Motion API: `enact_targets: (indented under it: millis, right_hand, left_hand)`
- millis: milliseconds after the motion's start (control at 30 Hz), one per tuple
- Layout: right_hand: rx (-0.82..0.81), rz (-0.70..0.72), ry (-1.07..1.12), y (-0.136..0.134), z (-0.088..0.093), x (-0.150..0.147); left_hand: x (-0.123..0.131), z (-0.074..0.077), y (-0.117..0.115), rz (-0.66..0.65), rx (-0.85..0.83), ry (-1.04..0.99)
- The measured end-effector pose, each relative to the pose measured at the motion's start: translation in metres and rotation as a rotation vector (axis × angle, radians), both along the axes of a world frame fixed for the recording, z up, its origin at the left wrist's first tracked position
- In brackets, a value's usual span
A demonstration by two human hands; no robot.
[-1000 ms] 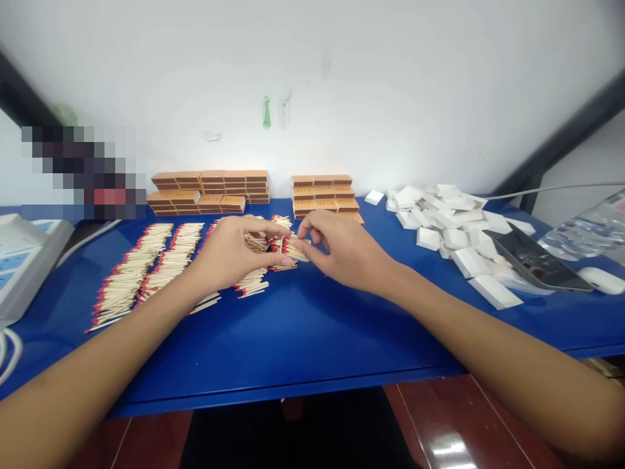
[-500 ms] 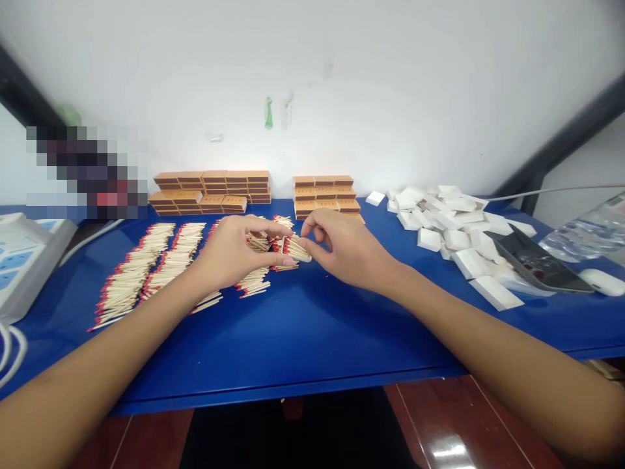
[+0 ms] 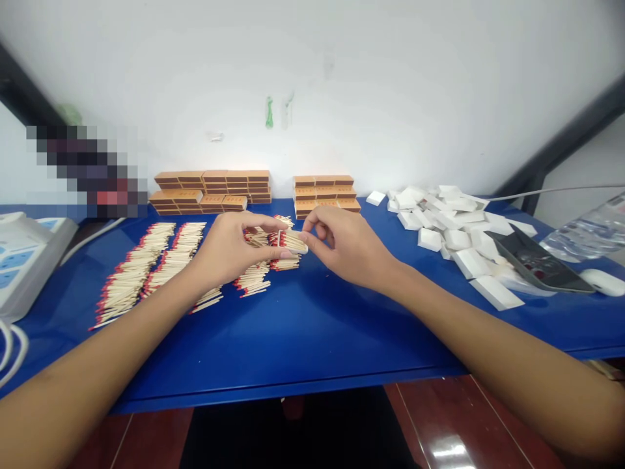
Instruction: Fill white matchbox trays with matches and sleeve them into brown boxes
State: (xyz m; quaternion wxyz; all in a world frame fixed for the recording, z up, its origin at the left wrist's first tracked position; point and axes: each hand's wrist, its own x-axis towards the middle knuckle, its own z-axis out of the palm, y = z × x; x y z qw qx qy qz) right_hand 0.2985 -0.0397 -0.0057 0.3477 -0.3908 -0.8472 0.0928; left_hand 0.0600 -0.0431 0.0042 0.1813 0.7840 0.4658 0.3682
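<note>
My left hand and my right hand meet over the middle of the blue table. Together they pinch a small white tray filled with matches, held just above the table. The left thumb and fingers close on its left end, the right fingertips on its right end. Loose red-tipped matches lie under and beside the left hand.
Long rows of matches lie at the left. Orange matchboxes and a second stack of them stand against the wall. A heap of white trays, a dark phone and a mouse sit right. A white device is at far left.
Both hands have lifted the filled tray slightly and shifted it a little toward the wall. The arms otherwise stay in place.
</note>
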Motion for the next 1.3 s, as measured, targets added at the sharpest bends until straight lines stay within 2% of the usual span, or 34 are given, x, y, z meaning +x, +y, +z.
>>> enact_targets:
  millis: [100,233,467,667,833,1300]
  right_hand:
    - [0.005,0.043,-0.028,0.0,-0.001,-0.001]
    - [-0.029,0.144,-0.119,0.0,-0.004,-0.002]
    - [0.035,0.07,-0.037,0.0,0.001,0.0]
    - [-0.063,0.145,-0.188,-0.002,-0.003,-0.002]
    - [-0.112,0.121,-0.276,-0.001,-0.006,-0.002]
    - [-0.085,0.136,-0.301,0.0,-0.01,0.0]
  left_hand:
    - [-0.003,0.0,0.003,0.046,0.04,0.01]
    - [-0.005,-0.001,0.006,0.043,0.045,0.016]
    - [-0.005,-0.003,0.007,0.048,0.055,0.002]
    - [-0.009,-0.004,0.011,0.11,0.09,-0.001]
    - [-0.01,-0.004,0.013,0.11,0.115,0.004]
    - [-0.009,-0.003,0.01,0.115,0.081,0.017]
